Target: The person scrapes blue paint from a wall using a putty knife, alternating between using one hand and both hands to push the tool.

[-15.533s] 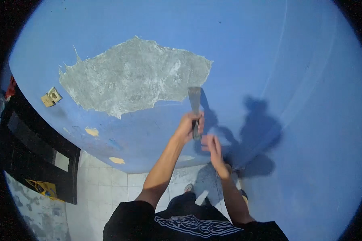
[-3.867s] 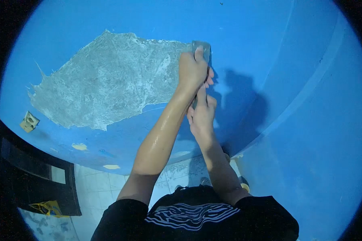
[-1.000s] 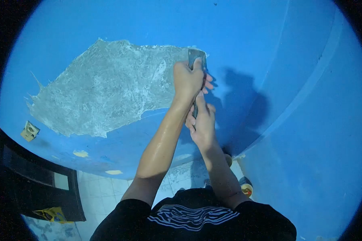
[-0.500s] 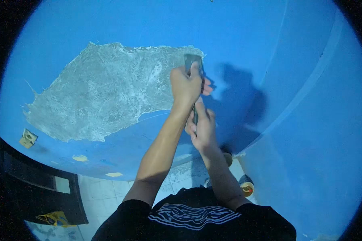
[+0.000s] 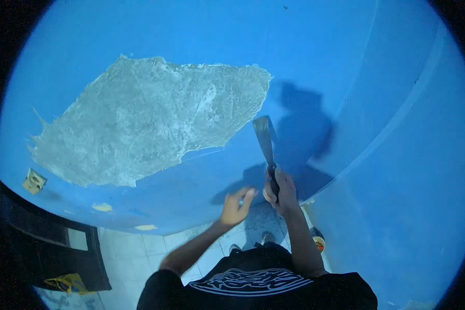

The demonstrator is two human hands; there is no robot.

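My right hand (image 5: 284, 192) is wrapped round the dark handle of a putty knife (image 5: 264, 135). Its broad metal blade points up, just below and right of the bare grey patch (image 5: 139, 121) in the blue wall. To the left, apart from the tool, my left hand (image 5: 236, 207) hangs in front of the lower wall with nothing visible in it. Its fingers are loosely curved, with a gap showing by the thumb. The patch has ragged edges of torn paint and pale smears on its surface.
A wall socket (image 5: 34, 181) sticks out at the lower left, above dark furniture (image 5: 46, 243) with a yellow bag (image 5: 70, 283). Pale tiled floor (image 5: 134, 253) lies below. A small bucket (image 5: 319, 244) stands near the corner, right of my feet.
Both hands have come down and away from the patch's upper right edge. My left hand has left the putty knife and moved left; my right hand still holds it, lower and farther right.
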